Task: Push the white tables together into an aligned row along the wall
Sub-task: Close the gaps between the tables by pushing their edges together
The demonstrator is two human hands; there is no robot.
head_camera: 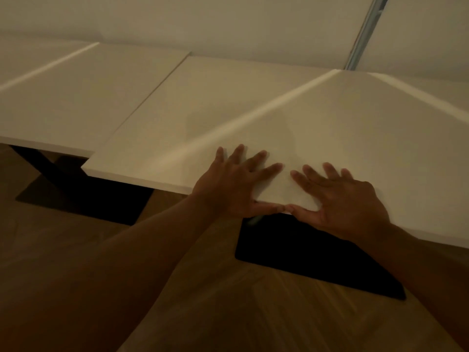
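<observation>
Our left hand [228, 184] and right hand [345, 199] lie flat on the near edge of the middle white tabletop [228, 110], fingers straight and spread over its top, the thumbs reaching along or just under the front edge until their tips nearly meet. Neither hand closes around anything; both only press on the surface. The two hands sit close together near the tabletop's front edge, toward its right part.

This tabletop touches the next tabletop on the left [83, 97] along a thin seam, yet its front edge stands out closer to us than the neighbour's, so the near edges form a step. Farther left a third tabletop [25, 57] carries the row on. At the right, another white surface [436, 92] shows beyond a pale ridge, though we cannot tell whether it is a separate table.

The far edges of the tables lie near the pale wall [228, 21], where a metal strip [365, 34] runs up at a slant. Dark flat bases [317, 257] stand under the tables on a wooden floor [228, 313]. The light is dim and warm.
</observation>
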